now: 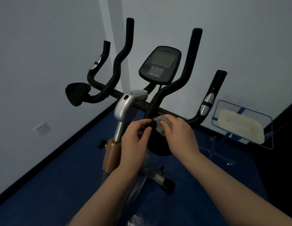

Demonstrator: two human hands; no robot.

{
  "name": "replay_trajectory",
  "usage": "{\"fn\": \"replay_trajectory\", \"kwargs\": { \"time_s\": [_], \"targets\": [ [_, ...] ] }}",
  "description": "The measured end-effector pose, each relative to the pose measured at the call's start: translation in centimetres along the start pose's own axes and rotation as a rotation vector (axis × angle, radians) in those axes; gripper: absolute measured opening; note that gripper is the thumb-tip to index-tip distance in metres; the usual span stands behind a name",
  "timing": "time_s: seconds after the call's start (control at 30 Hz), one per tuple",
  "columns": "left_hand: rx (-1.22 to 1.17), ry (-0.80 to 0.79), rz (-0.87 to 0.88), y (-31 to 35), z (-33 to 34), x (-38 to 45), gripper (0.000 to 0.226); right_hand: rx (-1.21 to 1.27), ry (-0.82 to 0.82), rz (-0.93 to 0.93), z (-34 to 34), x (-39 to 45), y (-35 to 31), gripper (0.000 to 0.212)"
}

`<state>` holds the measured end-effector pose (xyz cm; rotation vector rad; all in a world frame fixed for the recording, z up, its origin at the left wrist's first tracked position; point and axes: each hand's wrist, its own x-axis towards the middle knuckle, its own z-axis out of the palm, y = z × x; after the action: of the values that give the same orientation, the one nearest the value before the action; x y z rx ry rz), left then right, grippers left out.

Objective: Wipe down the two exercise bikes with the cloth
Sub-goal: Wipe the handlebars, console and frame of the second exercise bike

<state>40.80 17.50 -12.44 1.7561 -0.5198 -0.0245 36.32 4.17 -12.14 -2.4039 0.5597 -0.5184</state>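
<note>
Head view shows the right hand (178,132) bunching the grey cloth (161,125) against the bike's (125,105) handlebar (166,88) base, at five o'clock from the console (160,64), while the left hand (135,137) pinches that bar, seemingly to steady it for rubbing.

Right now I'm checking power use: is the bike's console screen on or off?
Apparently off: the console screen shows a flat grey-green panel, no digits or glow visible. The dim picture leaves faint readouts uncertain.

Head view, steeply down, close over handlebars (166,111)
</note>
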Motion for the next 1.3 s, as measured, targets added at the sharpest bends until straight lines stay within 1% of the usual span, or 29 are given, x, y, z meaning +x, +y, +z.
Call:
{"fn": "replay_trajectory", "kwargs": {
  "time_s": [0.07, 0.17, 0.3, 0.4, 0.57, 0.67, 0.8, 0.87, 0.93, 1.07, 1.17, 1.3],
  "targets": [
    [0.051, -0.042, 0.056, -0.3, -0.3, 0.6, 0.024, -0.024, 0.047, 0.036, 0.1, -0.6, -0.2, 0.033],
    [0.113, -0.106, 0.136, -0.7, -0.6, 1.3, 0.027, -0.051, 0.068, 0.102, 0.2, -1.5, -0.4, 0.033],
    [0.125, -0.187, 0.194, -1.4, -1.3, 1.8, 0.03, -0.076, 0.128, 0.171, 0.6, -2.7, -0.8, 0.036],
    [0.131, -0.235, 0.223, -1.9, -1.7, 1.9, 0.032, -0.044, 0.201, 0.225, 1.2, -4.0, -1.3, 0.039],
    [0.101, -0.223, 0.256, -2.2, -1.5, 1.4, 0.036, 0.087, 0.318, 0.322, 2.4, -5.8, -2.3, 0.041],
    [0.085, -0.216, 0.269, -2.4, -1.4, 1.3, 0.036, 0.175, 0.36, 0.346, 2.9, -7.0, -2.8, 0.042],
    [0.051, -0.205, 0.26, -2.7, -1.1, 1.3, 0.036, 0.24, 0.323, 0.367, 1.8, -8.4, -2.3, 0.038],
    [0.055, -0.186, 0.251, -2.7, -0.9, 1.3, 0.036, 0.286, 0.274, 0.389, 0.3, -9.2, -1.5, 0.027],
    [0.062, -0.162, 0.245, -2.5, -0.5, 1.4, 0.037, 0.335, 0.247, 0.377, -1.7, -9.3, -0.8, 0.016],
    [0.048, -0.123, 0.205, -1.6, 0.6, 2.0, 0.041, 0.347, 0.257, 0.266, -5.3, -6.4, -0.2, 0.017],
    [0.067, -0.056, 0.171, -1.0, 1.9, 2.7, 0.038, 0.265, 0.201, 0.145, -6.3, -2.4, -0.2, 0.025],
    [0.115, 0.069, 0.041, -0.6, 3.9, 3.2, 0.034, 0.125, 0.082, -0.002, -6.3, 3.4, -0.1, 0.028]
  ]
}}
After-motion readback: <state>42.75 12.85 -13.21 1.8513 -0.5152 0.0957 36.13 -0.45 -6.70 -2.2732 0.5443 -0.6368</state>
